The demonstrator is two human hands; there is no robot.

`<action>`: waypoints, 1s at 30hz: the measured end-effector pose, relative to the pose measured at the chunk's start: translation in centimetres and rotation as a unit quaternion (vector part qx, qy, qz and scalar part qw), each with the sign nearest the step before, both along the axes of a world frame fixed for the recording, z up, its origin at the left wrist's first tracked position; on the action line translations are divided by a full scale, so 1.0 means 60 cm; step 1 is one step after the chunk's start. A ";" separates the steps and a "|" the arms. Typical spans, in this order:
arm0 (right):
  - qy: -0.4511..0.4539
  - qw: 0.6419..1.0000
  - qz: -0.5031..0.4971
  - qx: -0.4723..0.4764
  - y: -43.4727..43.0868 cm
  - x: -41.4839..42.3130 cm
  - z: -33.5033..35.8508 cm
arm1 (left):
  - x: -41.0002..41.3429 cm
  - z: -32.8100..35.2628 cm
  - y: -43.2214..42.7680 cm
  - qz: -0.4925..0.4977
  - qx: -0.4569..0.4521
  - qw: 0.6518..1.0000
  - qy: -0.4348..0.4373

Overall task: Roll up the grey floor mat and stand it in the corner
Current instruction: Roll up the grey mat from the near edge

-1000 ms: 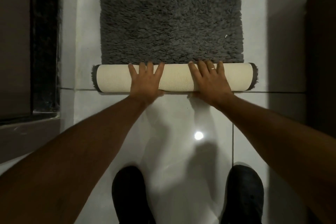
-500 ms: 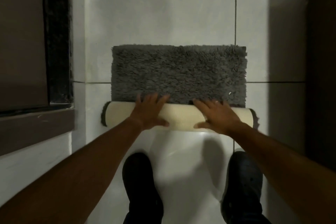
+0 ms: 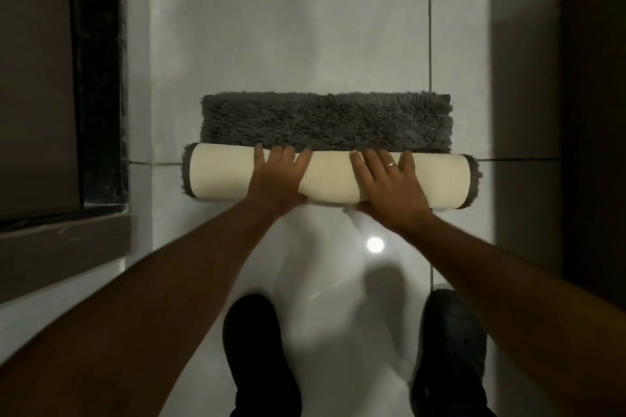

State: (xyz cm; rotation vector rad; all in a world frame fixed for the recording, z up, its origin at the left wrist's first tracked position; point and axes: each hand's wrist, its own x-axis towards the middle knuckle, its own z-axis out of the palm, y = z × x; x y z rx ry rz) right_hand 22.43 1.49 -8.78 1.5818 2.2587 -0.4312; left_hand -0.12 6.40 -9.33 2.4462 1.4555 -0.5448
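Observation:
The grey floor mat lies on the pale tiled floor, most of it wound into a thick roll whose cream ribbed backing faces out. A narrow strip of shaggy grey pile still lies flat beyond the roll. My left hand presses flat on the roll left of its middle, fingers spread over the top. My right hand presses flat on the roll right of its middle, a ring on one finger. Grey pile pokes out at both roll ends.
My two dark shoes stand on the glossy tiles just behind the roll. A dark door frame and sill run along the left. A dark brown panel stands at the right. Pale tiles extend beyond the mat.
The roll has advanced forward over the mat and grown thicker; the flat grey strip has shrunk from a wide area to a narrow band. Both hands moved forward with it.

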 end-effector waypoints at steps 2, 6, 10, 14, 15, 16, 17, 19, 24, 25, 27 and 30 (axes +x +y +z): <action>0.021 1.000 0.021 0.005 -0.003 0.006 -0.001 | -0.007 0.001 -0.019 0.013 -0.015 1.000 -0.018; 0.067 0.991 0.076 -0.084 -0.052 0.022 0.001 | -0.016 0.008 -0.084 0.025 -0.176 0.984 0.014; 0.076 0.974 0.083 -0.198 -0.029 0.026 -0.007 | -0.028 0.001 -0.071 0.025 -0.275 0.961 0.026; 0.075 0.979 0.099 -0.160 0.071 0.035 -0.019 | -0.027 -0.014 0.035 0.017 -0.276 0.960 0.041; 0.071 0.983 0.106 -0.136 0.092 0.038 -0.020 | -0.028 -0.018 0.060 0.025 -0.292 0.955 0.033; 0.069 0.985 0.109 -0.117 0.107 0.041 -0.020 | -0.031 -0.021 0.082 0.042 -0.321 0.946 0.019; 0.069 0.986 0.108 -0.103 0.118 0.045 -0.019 | -0.035 -0.024 0.098 0.068 -0.360 0.930 -0.003; 0.077 0.988 0.103 -0.087 0.128 0.050 -0.017 | -0.040 -0.027 0.116 0.099 -0.430 0.896 -0.036; 0.102 0.985 0.061 -0.123 0.123 0.051 -0.017 | -0.024 -0.021 0.104 0.031 -0.363 0.930 0.042; 0.109 0.982 0.056 -0.143 0.123 0.049 -0.016 | -0.020 -0.019 0.101 0.025 -0.352 0.934 0.049; 0.117 0.973 0.057 -0.189 0.125 0.042 -0.014 | -0.016 -0.019 0.092 0.008 -0.345 0.938 0.045; 0.138 0.959 0.045 -0.244 0.131 0.020 -0.002 | -0.020 -0.011 0.063 0.050 -0.352 0.935 -0.021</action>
